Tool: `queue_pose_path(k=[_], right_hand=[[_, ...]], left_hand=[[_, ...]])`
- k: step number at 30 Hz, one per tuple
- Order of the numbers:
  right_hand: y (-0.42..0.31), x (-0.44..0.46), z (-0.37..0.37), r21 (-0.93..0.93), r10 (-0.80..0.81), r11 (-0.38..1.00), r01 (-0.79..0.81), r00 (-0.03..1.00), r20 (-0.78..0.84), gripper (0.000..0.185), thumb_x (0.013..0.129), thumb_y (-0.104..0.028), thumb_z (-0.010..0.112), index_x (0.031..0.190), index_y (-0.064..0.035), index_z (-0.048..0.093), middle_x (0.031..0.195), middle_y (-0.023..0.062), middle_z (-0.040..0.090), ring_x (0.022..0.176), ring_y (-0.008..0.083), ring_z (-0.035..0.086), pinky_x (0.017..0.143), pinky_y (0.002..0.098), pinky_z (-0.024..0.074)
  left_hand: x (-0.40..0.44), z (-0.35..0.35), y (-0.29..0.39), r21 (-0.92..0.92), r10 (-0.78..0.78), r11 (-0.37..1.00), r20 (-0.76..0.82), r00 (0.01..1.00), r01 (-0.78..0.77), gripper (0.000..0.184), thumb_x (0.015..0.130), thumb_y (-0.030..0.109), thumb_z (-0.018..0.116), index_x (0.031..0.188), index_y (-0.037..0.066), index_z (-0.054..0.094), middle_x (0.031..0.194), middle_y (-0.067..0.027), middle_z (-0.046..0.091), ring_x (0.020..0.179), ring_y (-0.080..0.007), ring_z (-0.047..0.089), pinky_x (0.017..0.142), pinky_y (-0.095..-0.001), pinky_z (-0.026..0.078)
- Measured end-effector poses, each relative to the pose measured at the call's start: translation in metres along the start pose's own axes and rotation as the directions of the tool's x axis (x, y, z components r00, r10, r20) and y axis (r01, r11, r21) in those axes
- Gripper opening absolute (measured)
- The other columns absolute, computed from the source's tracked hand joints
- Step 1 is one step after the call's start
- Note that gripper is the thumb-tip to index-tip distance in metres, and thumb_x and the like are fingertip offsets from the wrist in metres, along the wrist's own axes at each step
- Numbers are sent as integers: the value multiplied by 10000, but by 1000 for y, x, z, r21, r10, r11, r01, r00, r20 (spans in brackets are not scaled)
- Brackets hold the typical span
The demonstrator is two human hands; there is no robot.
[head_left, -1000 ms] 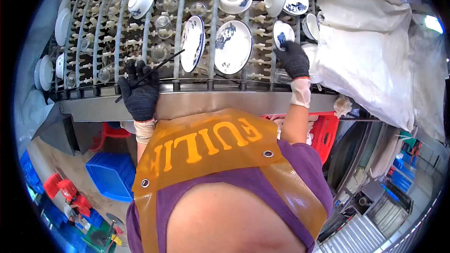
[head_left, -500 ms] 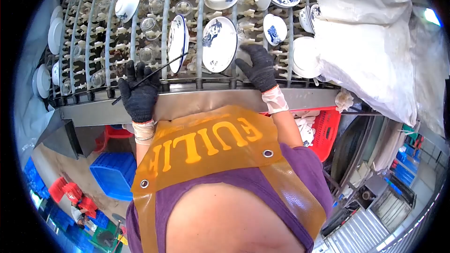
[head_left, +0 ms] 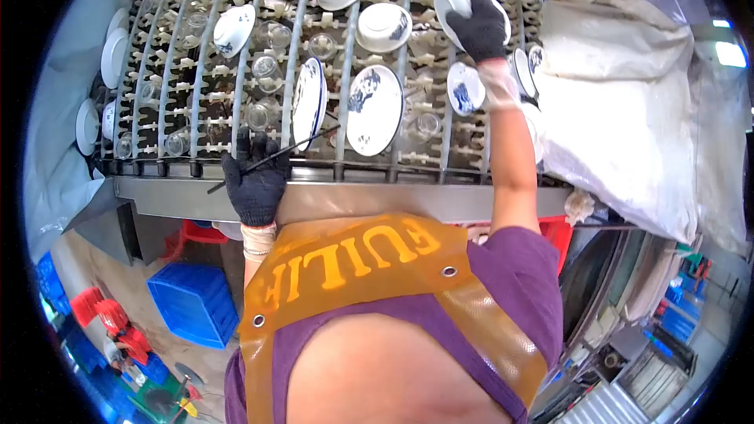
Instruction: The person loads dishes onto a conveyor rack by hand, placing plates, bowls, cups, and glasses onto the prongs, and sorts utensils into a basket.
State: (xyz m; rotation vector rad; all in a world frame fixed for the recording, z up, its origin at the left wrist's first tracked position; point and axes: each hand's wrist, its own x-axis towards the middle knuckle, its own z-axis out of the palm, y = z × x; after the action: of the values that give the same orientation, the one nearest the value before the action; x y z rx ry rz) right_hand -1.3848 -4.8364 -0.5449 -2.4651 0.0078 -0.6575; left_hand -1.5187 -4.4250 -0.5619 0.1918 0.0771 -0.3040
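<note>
My left hand [head_left: 256, 180], in a black glove, is closed round a thin black stick [head_left: 294, 145] at the front edge of a pegged conveyor rack [head_left: 212, 98]. My right hand [head_left: 481, 25], gloved too, reaches to the upper right with its fingers on a white bowl [head_left: 452, 9]; the glove partly covers another piece behind it. Just below the right wrist lies a small blue-patterned bowl [head_left: 466, 89]. Two oval patterned plates, one seen nearly edge-on [head_left: 310, 104] and one facing up [head_left: 375, 110], stand between my hands.
More bowls [head_left: 384, 27] and clear glasses [head_left: 265, 67] sit among the pegs. A metal ledge [head_left: 188, 198] runs along the front. White plastic sheeting [head_left: 620, 110] hangs at the right. A blue crate [head_left: 192, 304] is on the floor at lower left.
My right hand has moved from the small bowl, past the oval plate, up to the white bowl at the upper right. My left hand keeps the stick. The view has shifted slightly.
</note>
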Motion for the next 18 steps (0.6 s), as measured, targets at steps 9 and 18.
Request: queue_pose_path(k=[9, 18], right_hand=[[6, 1, -21, -239, -459, 784, 573, 794, 399, 293, 687, -55, 588, 955, -162, 640, 1151, 106, 558, 1102, 285, 493, 974, 357, 365], [215, 59, 17, -198, 393, 912, -359, 632, 668, 481, 749, -251, 678, 1149, -17, 550, 1021, 146, 633, 896, 261, 619, 804, 375, 483]], left_hand=[[8, -1, -20, 73, -19, 997, -56, 998, 23, 451, 916, 397, 407, 1260, 113, 473, 1205, -173, 531, 1094, -339, 513, 993, -513, 319], [5, -2, -34, 61, 34, 998, -44, 998, -32, 477, 916, 406, 418, 1293, 114, 432, 1239, -161, 510, 1144, -315, 485, 984, -478, 348]])
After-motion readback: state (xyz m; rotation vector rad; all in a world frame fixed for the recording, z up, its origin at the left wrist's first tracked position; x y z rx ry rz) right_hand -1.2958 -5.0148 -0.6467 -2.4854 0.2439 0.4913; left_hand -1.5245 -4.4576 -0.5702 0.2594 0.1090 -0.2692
